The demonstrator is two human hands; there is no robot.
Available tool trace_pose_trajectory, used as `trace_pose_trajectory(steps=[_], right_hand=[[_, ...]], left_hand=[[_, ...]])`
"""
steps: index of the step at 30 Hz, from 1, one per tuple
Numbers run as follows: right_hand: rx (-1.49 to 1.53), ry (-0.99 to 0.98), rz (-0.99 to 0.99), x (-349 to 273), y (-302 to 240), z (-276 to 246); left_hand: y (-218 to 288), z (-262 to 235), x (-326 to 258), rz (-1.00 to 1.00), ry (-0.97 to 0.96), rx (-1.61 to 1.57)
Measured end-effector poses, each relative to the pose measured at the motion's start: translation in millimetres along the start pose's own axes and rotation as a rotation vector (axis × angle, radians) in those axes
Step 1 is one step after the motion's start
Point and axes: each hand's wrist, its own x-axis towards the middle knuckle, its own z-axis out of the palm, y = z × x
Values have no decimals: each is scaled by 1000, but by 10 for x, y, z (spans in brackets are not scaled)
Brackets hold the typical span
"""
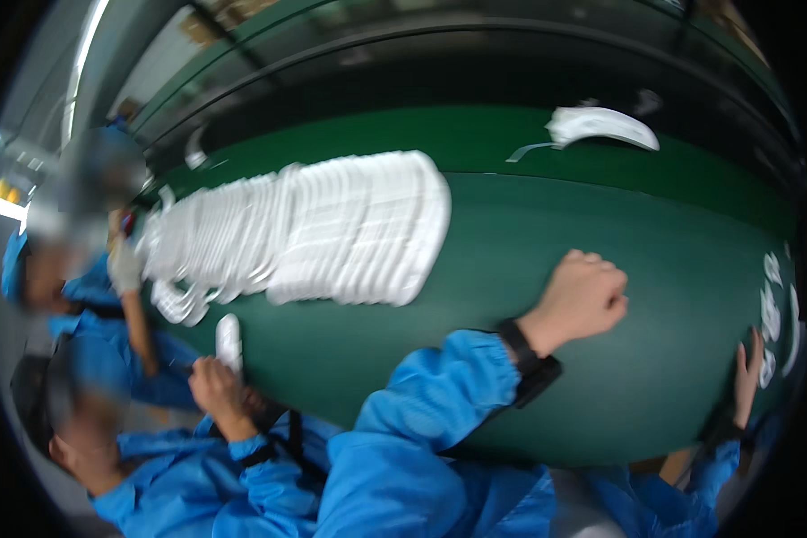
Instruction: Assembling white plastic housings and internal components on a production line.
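Observation:
My left hand (579, 300) is closed in a fist above the green table (502, 359), with nothing seen sticking out of it. A black band (527, 359) circles that wrist, below it a blue sleeve. At the far right, my right hand (747, 378) has its fingers stretched out. It is beside several small white looped pieces (771, 309) and a curved white strip (792, 332) near the table's right end; whether it touches them I cannot tell. Left of my fist lies a long row of overlapping white flat pieces with rounded ends (358, 229).
A co-worker's hand (217, 390) at the lower left is by a white rounded piece (229, 341). Farther left, another person's gloved hand (124, 269) is near the row's end. On the far green strip lies a curved white bundle (605, 125) with a thin tail.

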Motion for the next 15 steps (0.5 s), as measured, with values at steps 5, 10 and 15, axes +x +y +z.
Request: trace_pose_trajectory(steps=[5,10,15], right_hand=[[139,114,137,-32,-744,-11],[378,221,189,144,-925,99],[-1,321,0,155,-895,-101]], left_hand=[[-113,-13,7,89,-38,75],[-161,-34,4,7,-109,113],[-186,-3,-9,45,-90,120]])
